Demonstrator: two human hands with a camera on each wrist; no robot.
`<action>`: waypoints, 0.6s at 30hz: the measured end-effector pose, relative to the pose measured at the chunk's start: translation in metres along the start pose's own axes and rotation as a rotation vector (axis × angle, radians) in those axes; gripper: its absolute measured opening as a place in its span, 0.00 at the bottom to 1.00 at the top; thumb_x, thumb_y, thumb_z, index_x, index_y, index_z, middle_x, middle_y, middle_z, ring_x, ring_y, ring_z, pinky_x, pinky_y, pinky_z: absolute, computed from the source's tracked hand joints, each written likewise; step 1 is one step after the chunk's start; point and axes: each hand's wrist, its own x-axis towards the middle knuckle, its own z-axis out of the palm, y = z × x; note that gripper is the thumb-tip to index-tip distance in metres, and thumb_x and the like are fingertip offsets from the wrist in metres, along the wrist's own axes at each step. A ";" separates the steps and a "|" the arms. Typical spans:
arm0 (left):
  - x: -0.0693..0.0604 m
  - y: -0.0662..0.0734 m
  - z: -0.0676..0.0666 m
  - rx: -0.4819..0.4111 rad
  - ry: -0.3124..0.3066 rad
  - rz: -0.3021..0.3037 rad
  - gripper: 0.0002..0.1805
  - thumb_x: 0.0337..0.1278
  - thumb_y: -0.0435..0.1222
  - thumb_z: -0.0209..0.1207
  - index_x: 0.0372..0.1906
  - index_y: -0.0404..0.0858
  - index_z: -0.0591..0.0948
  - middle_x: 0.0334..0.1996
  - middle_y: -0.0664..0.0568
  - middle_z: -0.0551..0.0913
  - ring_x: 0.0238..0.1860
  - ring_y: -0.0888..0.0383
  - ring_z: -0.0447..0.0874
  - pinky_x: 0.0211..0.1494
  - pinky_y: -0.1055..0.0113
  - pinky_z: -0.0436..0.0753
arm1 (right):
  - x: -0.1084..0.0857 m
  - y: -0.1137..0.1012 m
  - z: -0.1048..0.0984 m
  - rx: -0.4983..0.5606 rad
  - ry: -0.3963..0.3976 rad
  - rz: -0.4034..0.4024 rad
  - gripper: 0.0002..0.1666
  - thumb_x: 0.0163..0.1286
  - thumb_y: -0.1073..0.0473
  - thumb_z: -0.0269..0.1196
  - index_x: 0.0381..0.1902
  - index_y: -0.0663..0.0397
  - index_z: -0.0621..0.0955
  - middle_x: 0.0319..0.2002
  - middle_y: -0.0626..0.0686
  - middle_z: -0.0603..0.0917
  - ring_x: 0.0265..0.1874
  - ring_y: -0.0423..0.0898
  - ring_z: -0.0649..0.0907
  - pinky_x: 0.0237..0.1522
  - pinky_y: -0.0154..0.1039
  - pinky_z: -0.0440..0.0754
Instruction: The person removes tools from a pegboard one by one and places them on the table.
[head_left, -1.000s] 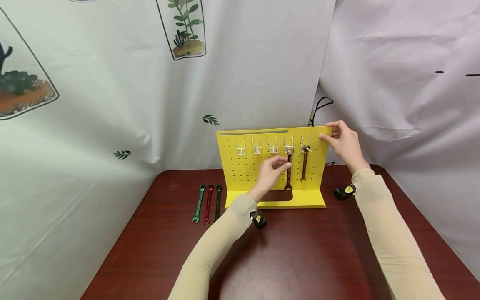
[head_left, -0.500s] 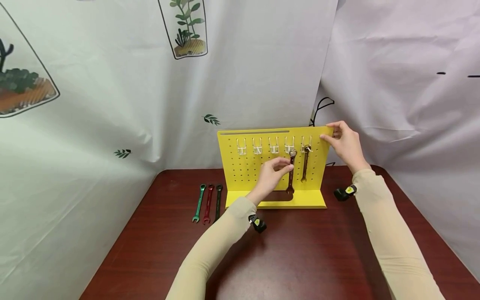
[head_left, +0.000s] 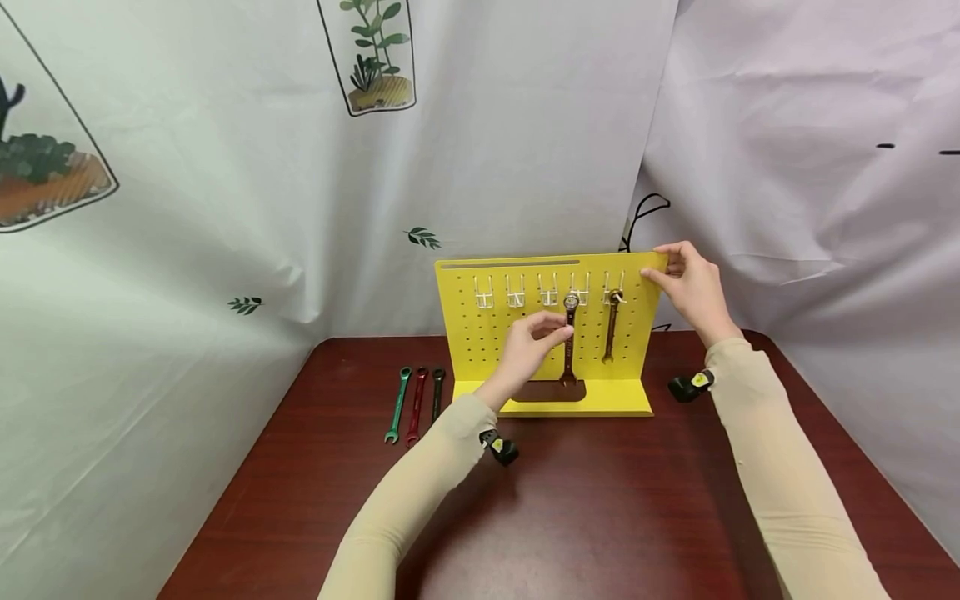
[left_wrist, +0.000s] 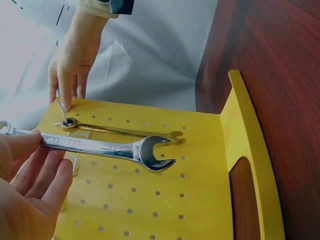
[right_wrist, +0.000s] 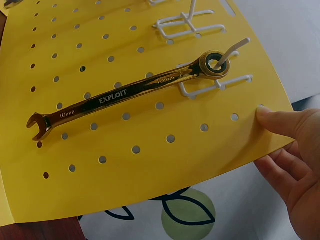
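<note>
We see left hand (head_left: 527, 346), fingers pinching silver wrench (head_left: 569, 354), right of head-view centre; right hand (head_left: 692, 287), fingers clamped on yellow pegboard (head_left: 635, 329), upper-right corner; gold wrench (right_wrist: 115, 97) hangs on white hook (right_wrist: 237, 46).

the gold ratcheting combination wrench (right_wrist: 125, 93) hung at the right reads "exploit" mid-shank and "10mm" beside its open end (the ring-end mark is less clear). lettering on the chrome combination wrench (left_wrist: 92, 145) to its left is blurred.
</note>
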 end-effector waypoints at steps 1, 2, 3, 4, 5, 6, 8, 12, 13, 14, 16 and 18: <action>0.000 0.001 -0.003 0.004 -0.002 0.002 0.14 0.63 0.41 0.68 0.49 0.38 0.87 0.42 0.51 0.89 0.43 0.59 0.86 0.46 0.66 0.83 | 0.000 0.000 0.000 0.001 -0.001 0.001 0.27 0.70 0.55 0.68 0.61 0.62 0.75 0.50 0.64 0.81 0.53 0.61 0.82 0.53 0.54 0.80; 0.000 0.001 -0.006 0.012 -0.003 0.004 0.14 0.63 0.42 0.68 0.49 0.38 0.87 0.42 0.51 0.89 0.44 0.59 0.86 0.46 0.67 0.83 | 0.000 0.000 0.000 0.000 -0.002 0.002 0.27 0.70 0.54 0.68 0.61 0.62 0.75 0.50 0.64 0.81 0.53 0.61 0.81 0.52 0.54 0.80; 0.000 0.001 -0.009 0.022 -0.005 0.004 0.14 0.64 0.42 0.68 0.49 0.39 0.87 0.42 0.52 0.89 0.44 0.59 0.86 0.46 0.67 0.83 | 0.000 0.000 0.000 -0.001 -0.003 0.003 0.27 0.70 0.54 0.68 0.62 0.62 0.75 0.50 0.64 0.81 0.53 0.61 0.81 0.52 0.54 0.80; 0.000 0.002 -0.012 0.031 -0.008 0.004 0.14 0.64 0.43 0.67 0.49 0.39 0.87 0.43 0.52 0.89 0.44 0.60 0.86 0.45 0.67 0.83 | 0.000 0.000 0.000 -0.002 -0.004 0.005 0.27 0.70 0.54 0.68 0.62 0.61 0.75 0.50 0.64 0.81 0.53 0.61 0.81 0.52 0.54 0.80; -0.001 0.002 -0.015 0.037 -0.009 0.004 0.14 0.64 0.43 0.67 0.49 0.40 0.87 0.43 0.53 0.89 0.44 0.60 0.86 0.46 0.66 0.83 | 0.000 0.000 0.000 -0.003 -0.004 0.007 0.27 0.70 0.54 0.68 0.62 0.61 0.75 0.49 0.64 0.81 0.53 0.61 0.82 0.52 0.53 0.80; -0.001 0.003 -0.018 0.046 -0.009 0.004 0.14 0.64 0.44 0.67 0.49 0.40 0.87 0.43 0.53 0.89 0.44 0.60 0.86 0.46 0.66 0.83 | 0.000 0.000 0.000 -0.002 -0.005 0.008 0.27 0.70 0.55 0.68 0.62 0.61 0.75 0.49 0.64 0.81 0.53 0.61 0.82 0.51 0.53 0.80; -0.002 0.005 -0.025 0.055 -0.011 0.007 0.15 0.65 0.44 0.67 0.49 0.41 0.87 0.43 0.54 0.88 0.46 0.60 0.85 0.48 0.65 0.83 | 0.000 0.000 0.000 -0.002 -0.003 0.007 0.27 0.70 0.55 0.68 0.62 0.61 0.75 0.49 0.63 0.80 0.53 0.60 0.81 0.51 0.53 0.79; -0.004 0.010 -0.037 0.056 -0.010 0.013 0.15 0.65 0.45 0.67 0.50 0.41 0.87 0.43 0.53 0.88 0.46 0.59 0.85 0.50 0.60 0.83 | 0.001 -0.001 -0.001 -0.003 0.000 0.004 0.27 0.70 0.55 0.68 0.61 0.62 0.75 0.49 0.63 0.80 0.53 0.61 0.81 0.51 0.54 0.79; -0.004 0.012 -0.041 0.059 -0.010 0.015 0.15 0.65 0.45 0.67 0.50 0.41 0.86 0.43 0.53 0.88 0.46 0.58 0.85 0.51 0.58 0.83 | 0.001 -0.001 -0.001 -0.003 0.000 0.004 0.27 0.70 0.55 0.68 0.61 0.62 0.75 0.49 0.63 0.80 0.53 0.61 0.81 0.51 0.54 0.79; -0.005 0.013 -0.044 0.065 -0.007 0.016 0.15 0.65 0.45 0.67 0.50 0.41 0.86 0.43 0.53 0.88 0.46 0.58 0.85 0.50 0.56 0.84 | 0.001 -0.001 -0.001 -0.003 -0.002 0.005 0.27 0.70 0.55 0.68 0.61 0.62 0.75 0.48 0.63 0.80 0.53 0.61 0.81 0.52 0.54 0.79; -0.007 0.017 -0.050 0.070 -0.005 0.019 0.15 0.65 0.45 0.67 0.50 0.41 0.86 0.43 0.52 0.89 0.46 0.57 0.86 0.50 0.53 0.83 | 0.001 0.000 -0.001 -0.002 -0.005 0.009 0.27 0.70 0.55 0.68 0.61 0.62 0.75 0.49 0.63 0.80 0.53 0.61 0.81 0.51 0.54 0.79; -0.008 0.019 -0.056 0.081 0.002 0.017 0.16 0.65 0.45 0.67 0.50 0.40 0.86 0.44 0.52 0.88 0.46 0.57 0.86 0.51 0.53 0.83 | 0.001 0.000 -0.001 -0.004 -0.009 0.011 0.27 0.71 0.55 0.68 0.62 0.61 0.75 0.49 0.63 0.80 0.53 0.61 0.81 0.51 0.53 0.80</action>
